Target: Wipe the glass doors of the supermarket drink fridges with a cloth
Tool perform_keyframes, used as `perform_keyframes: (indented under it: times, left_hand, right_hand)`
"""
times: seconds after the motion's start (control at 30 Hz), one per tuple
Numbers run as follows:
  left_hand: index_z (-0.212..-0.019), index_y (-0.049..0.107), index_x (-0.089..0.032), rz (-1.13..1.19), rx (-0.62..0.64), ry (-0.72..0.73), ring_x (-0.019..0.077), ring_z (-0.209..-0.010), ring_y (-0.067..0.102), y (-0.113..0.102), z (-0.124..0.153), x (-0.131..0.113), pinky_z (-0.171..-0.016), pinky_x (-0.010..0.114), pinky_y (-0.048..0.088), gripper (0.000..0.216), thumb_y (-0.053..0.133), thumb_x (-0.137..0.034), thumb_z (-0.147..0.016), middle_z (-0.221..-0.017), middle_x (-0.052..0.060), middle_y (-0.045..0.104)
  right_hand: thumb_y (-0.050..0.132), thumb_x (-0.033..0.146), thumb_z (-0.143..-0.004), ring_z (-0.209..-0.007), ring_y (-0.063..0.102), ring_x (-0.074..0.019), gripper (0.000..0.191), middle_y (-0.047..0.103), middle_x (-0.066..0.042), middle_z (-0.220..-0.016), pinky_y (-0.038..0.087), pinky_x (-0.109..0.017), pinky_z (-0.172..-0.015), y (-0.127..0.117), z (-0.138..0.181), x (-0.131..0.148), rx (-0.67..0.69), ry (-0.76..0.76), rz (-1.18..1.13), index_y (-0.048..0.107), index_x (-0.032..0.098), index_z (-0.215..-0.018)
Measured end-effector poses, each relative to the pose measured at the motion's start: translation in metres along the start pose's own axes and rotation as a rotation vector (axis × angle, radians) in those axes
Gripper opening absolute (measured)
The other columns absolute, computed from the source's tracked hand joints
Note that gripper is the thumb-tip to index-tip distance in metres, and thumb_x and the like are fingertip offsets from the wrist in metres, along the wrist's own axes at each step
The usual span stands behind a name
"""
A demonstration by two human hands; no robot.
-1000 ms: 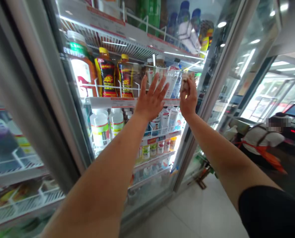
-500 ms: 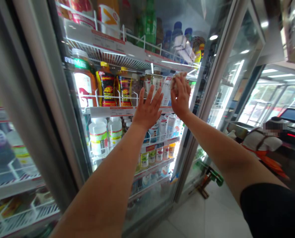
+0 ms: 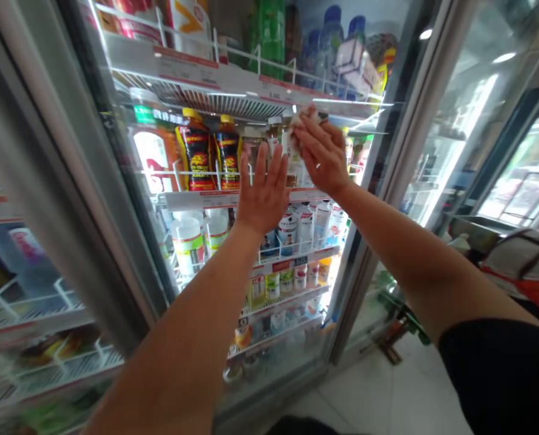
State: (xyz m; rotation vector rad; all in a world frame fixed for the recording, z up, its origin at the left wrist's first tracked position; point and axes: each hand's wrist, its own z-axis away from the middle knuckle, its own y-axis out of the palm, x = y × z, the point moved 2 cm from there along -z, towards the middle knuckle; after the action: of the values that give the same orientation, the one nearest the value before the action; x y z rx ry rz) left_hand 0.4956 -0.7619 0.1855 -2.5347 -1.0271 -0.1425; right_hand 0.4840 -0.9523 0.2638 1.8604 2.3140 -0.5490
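Observation:
My left hand (image 3: 263, 192) is spread flat against the glass door (image 3: 269, 374) of a drinks fridge, fingers pointing up. To its right and a little higher, my right hand (image 3: 322, 148) presses a crumpled light cloth (image 3: 302, 119) against the same glass, its fingers bent over it. Behind the pane stand dark bottles with yellow caps (image 3: 196, 150), left of my left hand. A shelf of white-labelled bottles (image 3: 306, 226) shows just below both hands. Part of the cloth is hidden under my fingers.
A metal door frame (image 3: 101, 181) runs along the left, with another fridge section beyond it. On the right is a second frame (image 3: 390, 175). A person in a white top and orange apron (image 3: 521, 260) is at the far right. A green and brown object (image 3: 399, 332) lies low on the floor.
My right hand has moved the cloth left and slightly up across the glass, closer to my left hand. The view has turned a little to the left.

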Motion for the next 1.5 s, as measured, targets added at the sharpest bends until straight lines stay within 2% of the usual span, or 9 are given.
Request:
perform_keyframes:
  times: [0.2, 0.37, 0.57, 0.77, 0.97, 1.13, 1.23, 1.4, 1.5]
  left_hand:
    - [-0.161, 0.016, -0.026, -0.011, 0.064, -0.087, 0.0299, -0.154, -0.004, -0.003, -0.003, -0.003, -0.126, 0.064, -0.008, 0.077, 0.053, -0.032, -0.094, -0.167, 0.002, 0.012]
    - [-0.162, 0.011, -0.026, -0.096, 0.084, -0.068, 0.0256, -0.154, -0.009, -0.004, -0.002, -0.002, -0.127, 0.059, -0.01, 0.076, 0.049, -0.035, -0.096, -0.167, 0.001, 0.008]
    - [-0.161, 0.01, -0.02, -0.183, 0.079, -0.059, 0.0195, -0.149, -0.022, -0.002, -0.002, -0.001, -0.124, 0.049, -0.022, 0.074, 0.044, -0.037, -0.098, -0.167, -0.001, 0.004]
    - [-0.162, 0.009, -0.023, -0.22, 0.031, -0.024, 0.0201, -0.151, -0.019, -0.002, 0.002, -0.001, -0.126, 0.055, -0.018, 0.078, 0.047, -0.041, -0.095, -0.167, -0.001, 0.011]
    - [-0.162, 0.004, -0.03, -0.315, 0.066, -0.107, 0.0127, -0.149, -0.024, 0.003, 0.008, 0.001, -0.127, 0.036, -0.021, 0.079, 0.043, -0.044, -0.095, -0.166, -0.015, 0.002]
    - [-0.161, -0.002, -0.029, -0.403, 0.095, -0.149, 0.0071, -0.139, -0.04, 0.007, 0.01, 0.0, -0.122, 0.028, -0.029, 0.083, 0.039, -0.052, -0.093, -0.164, -0.022, 0.004]
    - [-0.162, 0.0, -0.029, -0.45, 0.102, -0.158, 0.0031, -0.14, -0.035, 0.005, 0.011, -0.003, -0.125, 0.027, -0.022, 0.078, 0.033, -0.052, -0.095, -0.165, -0.017, 0.003]
    - [-0.161, 0.004, -0.023, -0.496, 0.09, -0.168, 0.003, -0.135, -0.043, 0.008, 0.011, 0.001, -0.121, 0.026, -0.029, 0.08, 0.028, -0.06, -0.094, -0.166, -0.017, 0.01]
    - [-0.159, 0.005, -0.014, -0.497, 0.073, -0.188, 0.0059, -0.132, -0.049, 0.015, 0.011, 0.011, -0.118, 0.027, -0.032, 0.081, 0.02, -0.063, -0.097, -0.166, -0.014, 0.019]
  right_hand:
    - [0.024, 0.037, -0.103, -0.147, 0.037, -0.0229, 0.051, 0.044, -0.006, -0.155, 0.03, -0.053, -0.122, -0.004, 0.02, -0.042, -0.259, 0.362, 0.037, 0.052, 0.025, -0.144]
    - [0.037, 0.042, -0.1, -0.135, 0.05, -0.0191, 0.041, 0.053, 0.01, -0.147, 0.037, -0.042, -0.121, -0.003, 0.075, -0.006, 0.162, -0.099, -0.045, 0.059, 0.04, -0.135]
    - [0.03, 0.034, -0.102, -0.146, 0.037, -0.0256, 0.049, 0.039, -0.001, -0.158, 0.027, -0.055, -0.125, -0.01, 0.091, -0.053, -0.052, 0.198, -0.041, 0.049, 0.025, -0.145]
    - [0.053, 0.043, -0.094, -0.136, 0.049, -0.0147, 0.034, 0.059, 0.018, -0.138, 0.037, -0.037, -0.123, -0.005, 0.109, -0.049, 0.374, -0.26, -0.244, 0.061, 0.048, -0.127]
    - [0.039, 0.044, -0.1, -0.149, 0.032, -0.0265, 0.045, 0.046, 0.007, -0.154, 0.022, -0.052, -0.127, -0.016, 0.143, -0.104, 0.033, 0.07, -0.198, 0.058, 0.031, -0.138]
    - [0.047, 0.039, -0.097, -0.135, 0.052, -0.0192, 0.035, 0.062, 0.014, -0.136, 0.037, -0.045, -0.122, -0.007, 0.216, -0.089, 0.334, -0.135, -0.346, 0.063, 0.046, -0.127]
    - [0.043, 0.04, -0.099, -0.137, 0.051, -0.0183, 0.039, 0.057, 0.015, -0.141, 0.035, -0.039, -0.124, -0.01, 0.198, -0.086, 0.318, -0.153, -0.367, 0.059, 0.046, -0.134]
    - [0.031, 0.034, -0.101, -0.152, 0.027, -0.0225, 0.057, 0.035, 0.01, -0.159, 0.024, -0.049, -0.13, -0.012, 0.102, -0.078, -0.082, 0.206, -0.35, 0.029, 0.033, -0.158]
    - [0.029, 0.027, -0.1, -0.154, 0.022, -0.0211, 0.056, 0.03, 0.011, -0.162, 0.024, -0.042, -0.13, -0.002, 0.071, -0.03, 0.0, 0.186, -0.319, 0.034, 0.033, -0.156]
